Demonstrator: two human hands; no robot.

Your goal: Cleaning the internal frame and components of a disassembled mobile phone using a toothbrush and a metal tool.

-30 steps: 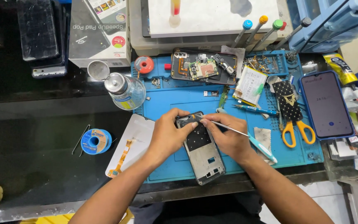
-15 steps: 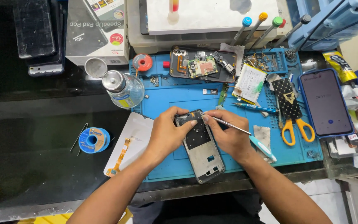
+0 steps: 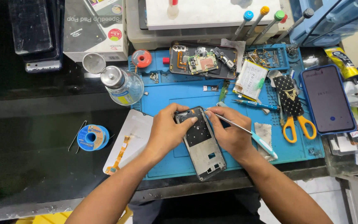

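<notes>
A bare grey phone frame (image 3: 201, 146) lies lengthwise on the blue work mat (image 3: 166, 97). My left hand (image 3: 168, 130) grips its upper left edge, with fingers curled over the top corner. My right hand (image 3: 228, 135) holds thin metal tweezers with a light blue grip (image 3: 245, 133). Their tip touches the frame's top right corner. Both forearms reach in from the bottom of the view.
A white panel with an orange flex cable (image 3: 125, 143) lies left of the mat, beside a blue solder spool (image 3: 92, 137). A clear bottle (image 3: 123, 86), an opened phone board (image 3: 201, 62), scissors (image 3: 297, 122) and a blue-cased phone (image 3: 327, 99) surround the work.
The view has shifted slightly. Both hands stay on the frame's top end, with the tweezers' tip still at its upper right corner.
</notes>
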